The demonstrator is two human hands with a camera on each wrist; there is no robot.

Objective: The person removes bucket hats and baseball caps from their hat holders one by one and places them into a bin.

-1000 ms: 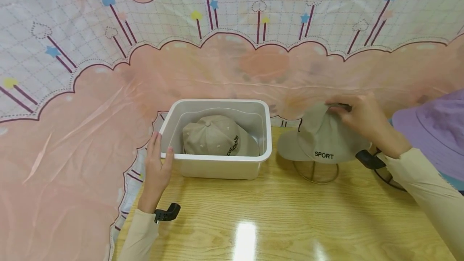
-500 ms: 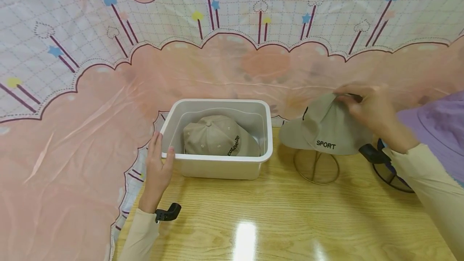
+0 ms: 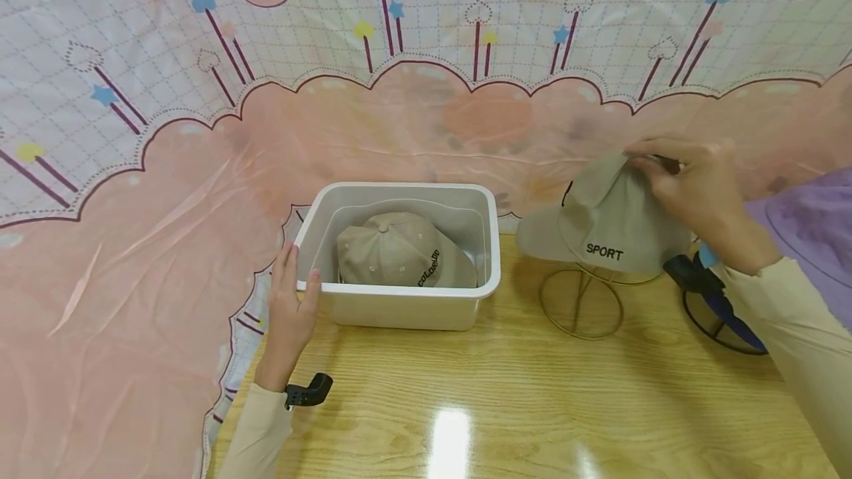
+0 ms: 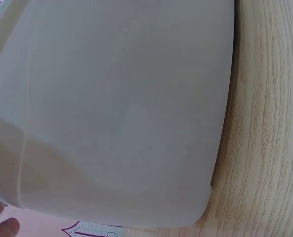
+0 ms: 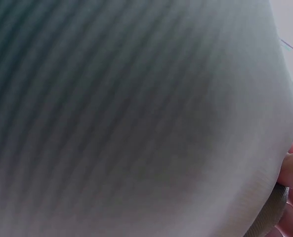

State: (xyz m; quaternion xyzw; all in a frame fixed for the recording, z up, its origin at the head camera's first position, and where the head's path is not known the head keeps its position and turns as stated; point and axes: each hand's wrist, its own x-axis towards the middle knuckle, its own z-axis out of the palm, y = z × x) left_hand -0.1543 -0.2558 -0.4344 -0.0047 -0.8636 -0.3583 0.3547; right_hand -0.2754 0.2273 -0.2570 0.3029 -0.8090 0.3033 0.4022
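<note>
Cap, pinched by the right hand, should rise straight off its stand near the surface's back edge; left hand, thumb spread, touches the bin.

Stretches the left arm in a snug beige fabric sleeve forward along the left edge of the glossy yellow-brown wooden worktop. Rests the bare left hand close to that edge, with fingers straight toward the far edge and thumb spread apart. Reaches the right arm in a matching sleeve diagonally inward from the right. Holds the bare right hand raised near the far edge, pinching between thumb and forefinger.
</note>
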